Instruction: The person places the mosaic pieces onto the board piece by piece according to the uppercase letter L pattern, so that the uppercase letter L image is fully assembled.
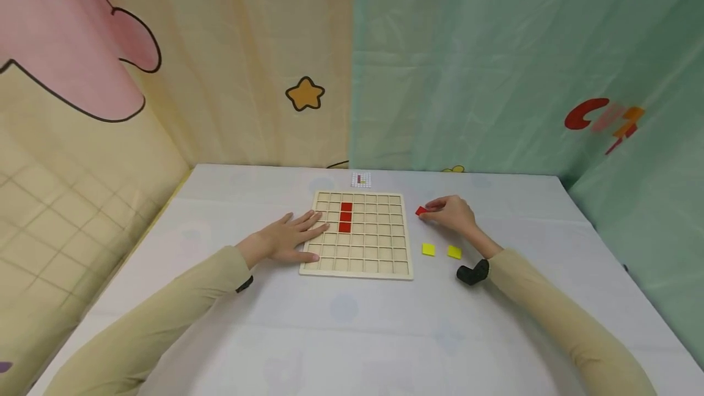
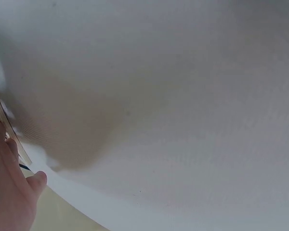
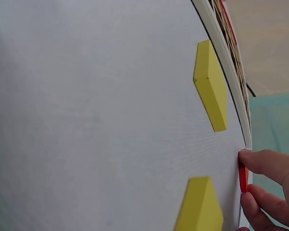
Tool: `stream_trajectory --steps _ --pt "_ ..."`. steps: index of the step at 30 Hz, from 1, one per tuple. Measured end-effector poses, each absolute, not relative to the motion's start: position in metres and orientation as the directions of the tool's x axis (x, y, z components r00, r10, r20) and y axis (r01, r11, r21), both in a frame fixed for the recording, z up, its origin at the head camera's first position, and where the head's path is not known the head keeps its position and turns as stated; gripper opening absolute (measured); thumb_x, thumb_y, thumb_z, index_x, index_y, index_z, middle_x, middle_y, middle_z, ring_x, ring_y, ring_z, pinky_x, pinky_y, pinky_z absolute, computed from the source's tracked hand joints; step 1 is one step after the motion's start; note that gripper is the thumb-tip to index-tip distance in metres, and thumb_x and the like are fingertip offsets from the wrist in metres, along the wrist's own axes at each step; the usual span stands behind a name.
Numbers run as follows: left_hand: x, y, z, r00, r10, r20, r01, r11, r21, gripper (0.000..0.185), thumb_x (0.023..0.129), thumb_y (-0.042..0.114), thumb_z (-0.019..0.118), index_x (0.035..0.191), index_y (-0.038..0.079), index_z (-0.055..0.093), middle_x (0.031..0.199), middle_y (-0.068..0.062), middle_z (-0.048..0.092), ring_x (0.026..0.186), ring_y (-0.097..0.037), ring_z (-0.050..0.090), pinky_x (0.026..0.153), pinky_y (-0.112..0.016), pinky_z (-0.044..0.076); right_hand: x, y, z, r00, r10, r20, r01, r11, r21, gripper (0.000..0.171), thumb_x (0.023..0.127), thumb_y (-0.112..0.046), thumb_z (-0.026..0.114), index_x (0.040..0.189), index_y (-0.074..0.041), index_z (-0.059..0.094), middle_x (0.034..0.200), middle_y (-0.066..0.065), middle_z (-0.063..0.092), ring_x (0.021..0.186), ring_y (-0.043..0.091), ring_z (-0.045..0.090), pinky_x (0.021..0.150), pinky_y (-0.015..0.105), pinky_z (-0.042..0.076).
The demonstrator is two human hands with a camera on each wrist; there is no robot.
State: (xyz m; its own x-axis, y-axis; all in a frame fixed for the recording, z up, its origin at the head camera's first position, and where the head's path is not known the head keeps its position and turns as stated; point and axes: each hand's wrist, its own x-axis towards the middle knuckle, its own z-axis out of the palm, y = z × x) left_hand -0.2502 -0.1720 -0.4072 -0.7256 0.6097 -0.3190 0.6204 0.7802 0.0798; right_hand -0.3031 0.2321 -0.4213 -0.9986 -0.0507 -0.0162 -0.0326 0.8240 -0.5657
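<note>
The small card (image 1: 360,179) beyond the board is too tiny to read — the left hand (image 2: 9,192) (wrist view) is cut off.

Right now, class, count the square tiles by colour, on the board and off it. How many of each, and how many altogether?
Red tiles: 4, three in the board, one held in the right hand
Yellow tiles: 2, on the table
Total: 6

My right hand (image 3: 272,187) pinches a red tile (image 3: 243,178) on the table (image 3: 86,120), near two yellow tiles (image 3: 211,85).
</note>
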Motion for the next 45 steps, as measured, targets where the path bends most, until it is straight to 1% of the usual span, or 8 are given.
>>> stream_trajectory --steps 4,9,16,20,29,35,38,45 --pt "-0.249 -0.17 -0.407 -0.72 0.61 -0.329 0.622 0.778 0.082 0.08 0.093 0.066 0.039 0.156 0.026 0.011 0.164 -0.006 -0.001 0.151 -0.028 -0.001 0.117 -0.061 0.007 -0.3 0.231 -0.42 -0.998 -0.051 -0.036 -0.023 0.839 -0.544 0.044 0.079 -0.038 0.076 0.108 -0.005 0.073 0.101 0.014 0.073 0.085 0.024 0.064 0.064 0.025 0.044" --pt "-0.249 -0.17 -0.408 -0.726 0.608 -0.322 0.622 0.78 0.07 0.08 0.093 0.066 0.039 0.156 0.025 0.01 0.164 -0.007 0.0 0.151 -0.028 0.0 0.117 -0.061 0.007 -0.3 0.23 -0.421 -0.999 -0.045 -0.029 -0.022 0.838 -0.545 0.041 0.08 -0.038 0.076 0.106 -0.006 0.073 0.101 0.013 0.073 0.085 0.023 0.064 0.065 0.026 0.044" --pt "-0.249 -0.169 -0.407 -0.715 0.631 -0.301 0.637 0.765 0.091 0.08 0.093 0.064 0.04 0.156 0.021 0.014 0.163 -0.011 0.003 0.15 -0.032 0.003 0.116 -0.063 0.008 -0.301 0.229 -0.423 -0.996 -0.085 0.01 -0.077 0.845 -0.53 0.038 0.081 -0.036 0.075 0.106 -0.007 0.073 0.102 0.012 0.073 0.084 0.023 0.064 0.065 0.026 0.044" --pt "-0.249 -0.169 -0.407 -0.713 0.631 -0.307 0.638 0.765 0.089 0.08 0.094 0.065 0.039 0.156 0.022 0.013 0.163 -0.011 0.002 0.151 -0.031 0.002 0.116 -0.062 0.008 -0.298 0.228 -0.421 -0.996 -0.09 0.019 -0.087 0.85 -0.519 0.036 0.081 -0.035 0.076 0.106 -0.009 0.073 0.1 0.01 0.073 0.079 0.021 0.064 0.062 0.025 0.043" --pt "-0.248 -0.169 -0.407 -0.722 0.615 -0.316 0.626 0.776 0.078 0.079 0.093 0.064 0.04 0.156 0.023 0.012 0.164 -0.008 0.001 0.151 -0.03 0.001 0.116 -0.062 0.008 -0.291 0.223 -0.415 -0.994 -0.108 0.019 -0.102 0.855 -0.508 0.039 0.08 -0.036 0.076 0.106 -0.008 0.073 0.097 0.01 0.074 0.071 0.017 0.062 0.057 0.023 0.043" --pt "-0.25 -0.171 -0.41 -0.727 0.609 -0.318 0.622 0.779 0.071 0.08 0.093 0.066 0.039 0.156 0.025 0.01 0.164 -0.007 0.0 0.151 -0.028 0.0 0.117 -0.06 0.008 -0.285 0.217 -0.411 -0.991 -0.127 0.042 -0.13 0.848 -0.514 0.039 0.079 -0.037 0.076 0.105 -0.007 0.074 0.091 0.01 0.075 0.06 0.015 0.056 0.051 0.024 0.039" --pt "-0.25 -0.171 -0.41 -0.728 0.607 -0.319 0.623 0.78 0.062 0.08 0.093 0.066 0.038 0.156 0.025 0.009 0.164 -0.006 -0.001 0.151 -0.027 0.0 0.117 -0.06 0.007 -0.282 0.214 -0.409 -0.988 -0.14 0.059 -0.15 0.848 -0.508 0.039 0.079 -0.037 0.076 0.105 -0.008 0.074 0.091 0.009 0.075 0.06 0.015 0.055 0.051 0.024 0.038" --pt "-0.249 -0.17 -0.406 -0.722 0.621 -0.305 0.629 0.773 0.084 0.079 0.094 0.063 0.041 0.156 0.021 0.013 0.163 -0.01 0.003 0.151 -0.031 0.002 0.116 -0.062 0.007 -0.278 0.204 -0.409 -0.975 -0.176 0.139 -0.221 0.85 -0.477 0.037 0.077 -0.039 0.077 0.103 -0.012 0.076 0.096 0.006 0.074 0.067 0.017 0.054 0.053 0.024 0.038"
